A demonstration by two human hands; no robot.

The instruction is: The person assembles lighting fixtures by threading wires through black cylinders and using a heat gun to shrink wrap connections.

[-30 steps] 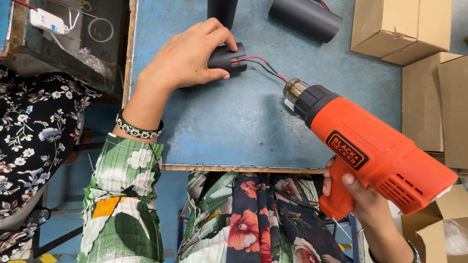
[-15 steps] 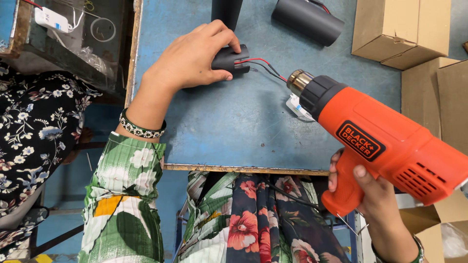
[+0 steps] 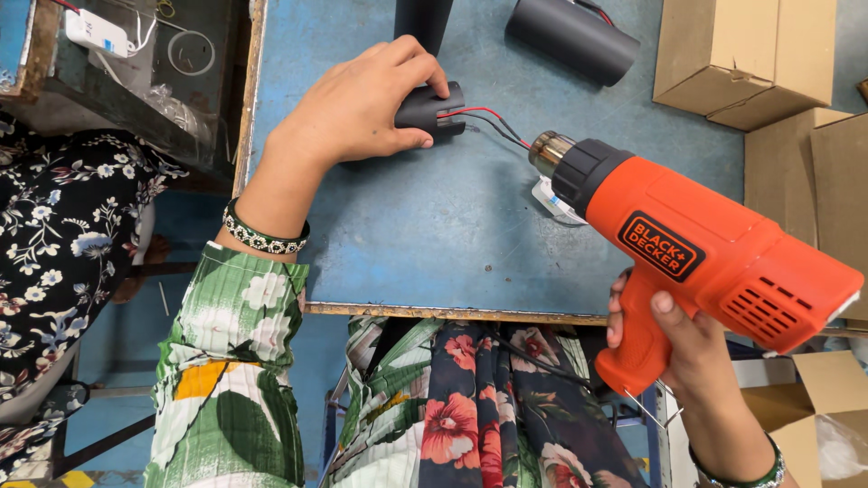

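Note:
My left hand [image 3: 362,108] presses a small black wrapped pack [image 3: 432,109] flat on the blue table [image 3: 416,244]. Red and black wires [image 3: 493,122] run from the pack's right end to a white connector [image 3: 553,201]. My right hand [image 3: 692,348] grips the handle of an orange heat gun [image 3: 696,248]. Its metal nozzle [image 3: 545,152] points left toward the pack's wire end, a short way off and above the table.
Two black cylinders [image 3: 570,38] lie at the table's far edge. Cardboard boxes [image 3: 741,54] stand at the right. A dark tray [image 3: 136,63] with a white part and wire loops sits at the left. A person in floral cloth [image 3: 54,244] is at the far left.
The heat gun has shifted up and left, bringing its nozzle closer to the pack's wires. My left hand stays on the pack.

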